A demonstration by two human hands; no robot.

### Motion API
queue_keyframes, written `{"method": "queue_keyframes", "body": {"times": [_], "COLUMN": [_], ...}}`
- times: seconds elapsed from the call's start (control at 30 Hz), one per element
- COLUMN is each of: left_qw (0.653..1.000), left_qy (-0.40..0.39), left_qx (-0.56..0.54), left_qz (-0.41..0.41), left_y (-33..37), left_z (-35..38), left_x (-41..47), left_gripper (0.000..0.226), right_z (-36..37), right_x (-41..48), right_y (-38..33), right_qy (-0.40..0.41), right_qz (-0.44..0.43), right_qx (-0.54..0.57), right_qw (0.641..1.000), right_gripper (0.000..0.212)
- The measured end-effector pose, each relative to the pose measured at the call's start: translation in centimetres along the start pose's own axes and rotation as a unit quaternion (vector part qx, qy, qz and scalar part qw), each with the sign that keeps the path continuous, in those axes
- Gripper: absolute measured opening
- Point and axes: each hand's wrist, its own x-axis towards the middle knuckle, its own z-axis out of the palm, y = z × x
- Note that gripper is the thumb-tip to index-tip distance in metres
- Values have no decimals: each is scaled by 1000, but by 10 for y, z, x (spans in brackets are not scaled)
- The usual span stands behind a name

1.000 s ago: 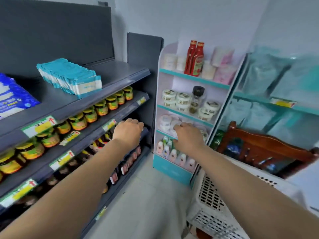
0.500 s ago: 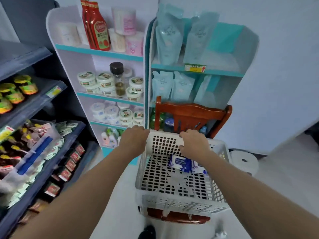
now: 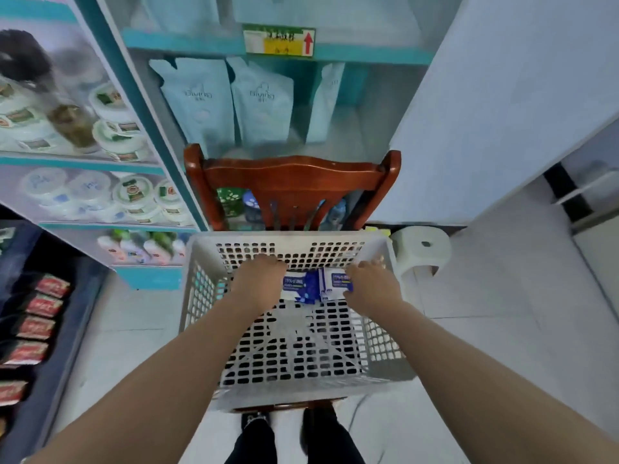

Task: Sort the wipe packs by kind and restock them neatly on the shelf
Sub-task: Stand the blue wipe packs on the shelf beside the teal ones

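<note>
Pale tiled floor (image 3: 502, 346) of a small shop aisle fills the lower view, and the task's things lie just above it: two blue-and-white wipe packs (image 3: 306, 289) side by side on the bottom of a white perforated plastic basket (image 3: 201, 329), close to its far wall. The left hand (image 3: 259, 279) covers the left end of the packs and the right hand (image 3: 371, 284) the right end. The hands are apart, one at each side, probably so both packs can be lifted at once. Their backs face the camera and hide the fingers, so I cannot tell whether either has closed on a pack or only rests on it. The basket sits raised on a red-brown wooden chair (image 3: 291, 175), which likely spares the person stooping to the floor. Nothing else shows in the basket, so these look like the last packs to sort. A white plastic stool (image 3: 422, 246) stands just beside the basket's right far corner. Behind the chair is a teal-edged white shelf unit (image 3: 187, 41) with pale blue pouches (image 3: 207, 98) standing upright. To its left are round white tubs (image 3: 134, 192), and lower left a dark shelf (image 3: 67, 346) carrying red packets (image 3: 43, 306). The basket's high walls are the main hindrance to a clean lift.
</note>
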Motion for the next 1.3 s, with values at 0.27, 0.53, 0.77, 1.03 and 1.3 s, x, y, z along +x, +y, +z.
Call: {"method": "queue_keyframes", "body": {"times": [0.27, 0.53, 0.77, 1.03, 1.3], "left_qw": [991, 968, 900, 884, 823], "left_qy": [-78, -122, -95, -77, -66], "left_qx": [-63, -134, -293, -302, -438], "left_qz": [-93, -172, -310, -347, -356], "left_y": [17, 6, 7, 11, 11], "left_z": [78, 171, 231, 249, 258], "left_x": [68, 128, 157, 157, 141], "left_gripper": [27, 40, 75, 93, 81], "right_z": [72, 153, 209, 225, 235], "right_x": [69, 148, 194, 213, 198], "right_y": [46, 56, 54, 45, 43], "right_qy": [-52, -77, -74, -90, -76], "right_qz": [-7, 6, 6, 48, 10], "right_qx": [25, 41, 31, -21, -26], "right_qw": [998, 996, 997, 995, 997], "right_gripper": [37, 44, 47, 79, 76]}}
